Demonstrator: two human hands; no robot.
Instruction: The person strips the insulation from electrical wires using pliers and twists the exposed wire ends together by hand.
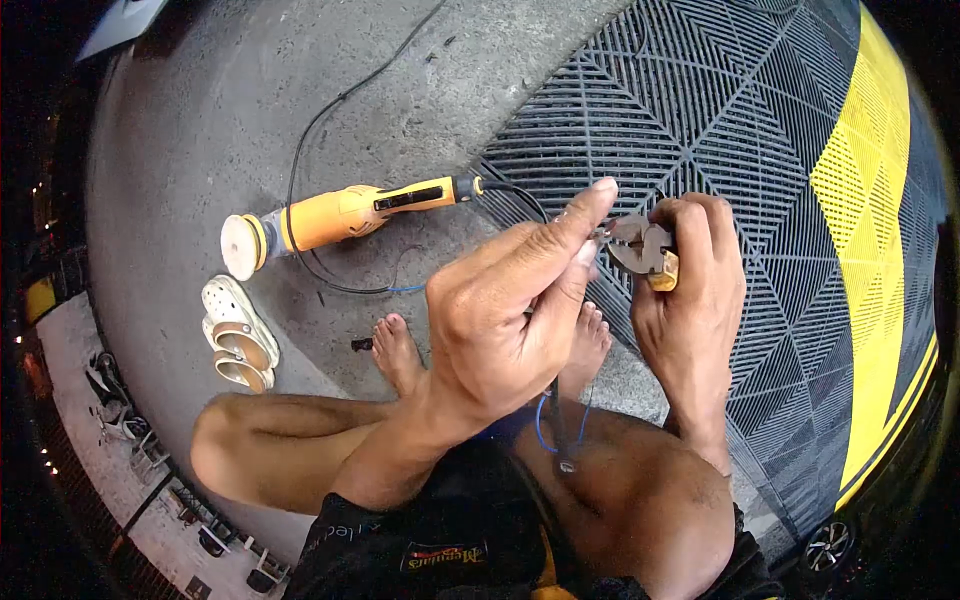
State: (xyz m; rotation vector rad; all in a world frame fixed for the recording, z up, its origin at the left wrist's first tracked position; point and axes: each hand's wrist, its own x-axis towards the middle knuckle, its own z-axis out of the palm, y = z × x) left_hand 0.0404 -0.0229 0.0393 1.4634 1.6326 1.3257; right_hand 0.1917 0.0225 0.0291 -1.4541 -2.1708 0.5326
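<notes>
My right hand [692,285] is wrapped around pliers [636,243] with a yellow grip, their metal jaws pointing left. My left hand [505,310] is closed, thumb and index finger pinching what looks like a thin wire end at the jaws; the fingers hide most of it. Below the left hand, a black cable [560,425] and a thin blue wire [541,425] hang in front of my lap. On the floor to the left lies an orange polisher [335,216] with a round pale pad. Its black cord runs behind my left hand.
White clogs [240,335] stand on the concrete floor [220,130] left of my bare feet. Black and yellow grid tiles [780,150] cover the right side. A loose black cord [335,103] crosses the floor. A shelf with tools [130,430] is at lower left.
</notes>
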